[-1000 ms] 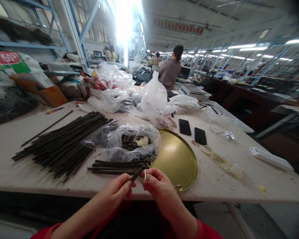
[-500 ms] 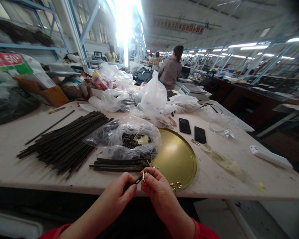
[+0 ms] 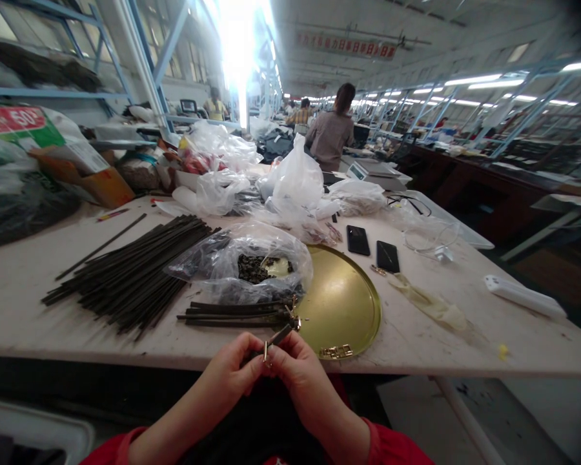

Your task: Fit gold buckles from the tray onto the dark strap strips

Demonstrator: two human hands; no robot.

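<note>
In front of the table's edge, a dark narrow strap (image 3: 281, 334) runs between my two hands, with a small gold-coloured buckle (image 3: 266, 352) on it. My left hand (image 3: 238, 365) is closed, pinching the strap beside the buckle. Fingers of my right hand (image 3: 297, 365) are closed on the strap's end, which sticks up past the buckle, and its thumb lies close to the metal. Most of the strap is hidden by my hands. Several straps with buckles (image 3: 237, 316) lie just beyond. More gold buckles (image 3: 336, 352) rest on the round gold tray (image 3: 351, 290).
A pile of long dark strips (image 3: 135, 271) covers the table's left. An open clear plastic bag (image 3: 213, 258) holds small dark pieces. Two phones (image 3: 357, 239) and a white handheld device (image 3: 523, 297) lie to the right. A person (image 3: 332, 132) sits farther back.
The strap's end now stands up through or past the buckle, held by my right fingers. Both hands have drawn closer together, and the buckle has moved slightly left and down.
</note>
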